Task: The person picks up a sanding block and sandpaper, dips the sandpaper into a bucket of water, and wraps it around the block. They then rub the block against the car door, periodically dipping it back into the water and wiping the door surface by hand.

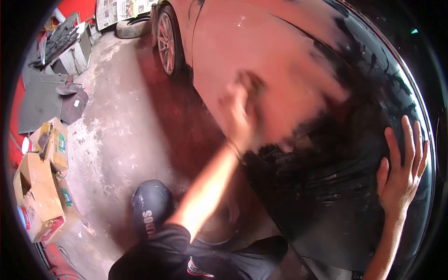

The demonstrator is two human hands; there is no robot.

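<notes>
My left hand (240, 112) is smeared by motion over the side of a dark car, on a pinkish-red coated area (284, 84). Its fingers seem bent around a small dark thing (254, 84), too blurred to name, against the panel. Further right, my right hand (401, 182) lies flat with fingers spread on the glossy black bodywork (364, 140). Between the two hands the pinkish coat ends in a ragged, streaky edge, and the surface below it is dark and shiny.
A car wheel (167, 42) stands at the upper middle, with a loose tyre (133, 29) behind it. Opened cardboard boxes (44, 182) and dark flat panels (42, 100) sit along the left. My knee (151, 205) is above the stained concrete floor (109, 126).
</notes>
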